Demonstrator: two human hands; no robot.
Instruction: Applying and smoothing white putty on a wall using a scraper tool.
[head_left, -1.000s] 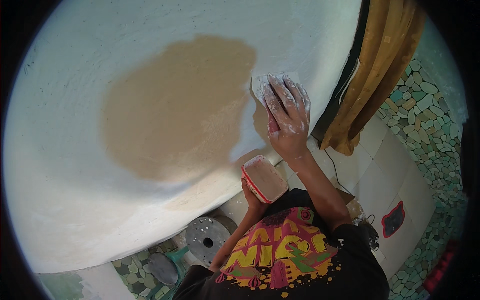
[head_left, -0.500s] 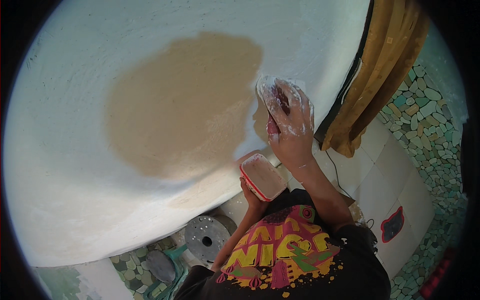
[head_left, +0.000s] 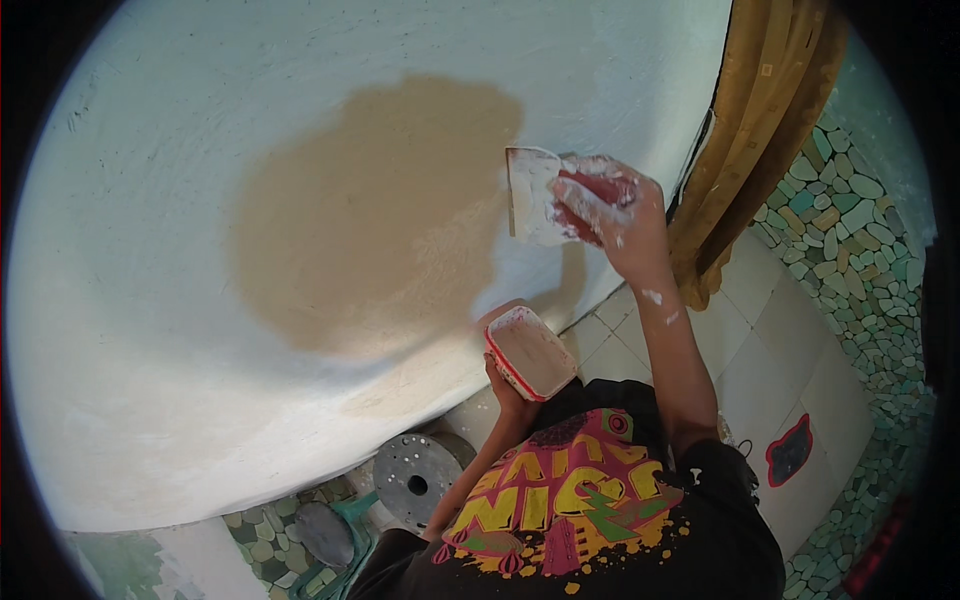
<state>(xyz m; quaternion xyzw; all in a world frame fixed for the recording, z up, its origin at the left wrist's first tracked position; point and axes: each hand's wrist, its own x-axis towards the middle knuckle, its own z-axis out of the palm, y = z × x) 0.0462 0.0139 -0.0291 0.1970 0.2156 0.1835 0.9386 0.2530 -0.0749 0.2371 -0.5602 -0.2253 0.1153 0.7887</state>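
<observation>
My right hand point(head_left: 630, 215), smeared with white putty, grips a putty knife by its reddish handle. The wide blade of the putty knife point(head_left: 533, 200) is coated white and points left at the pale wall point(head_left: 150, 240); whether its edge touches the wall I cannot tell. A large brownish darker patch point(head_left: 370, 220) spreads over the wall just left of the blade. Lower down, my left hand point(head_left: 507, 388) holds a rectangular tub point(head_left: 511, 376) with a red rim. Whitish paste smears the inside of the tub. Most of the left fingers are hidden beneath it.
A brown curtain point(head_left: 755, 130) hangs at the wall's right edge. Below are pale floor tiles point(head_left: 735, 360) with a dark red-edged piece point(head_left: 789, 450), and green pebble flooring point(head_left: 845, 215). A grey round disc with holes point(head_left: 440, 465) stands by the wall's foot, near a green stool point(head_left: 355, 520).
My right hand has moved right and turned, bringing the putty knife's blade into view. The left hand and the tub have hardly moved.
</observation>
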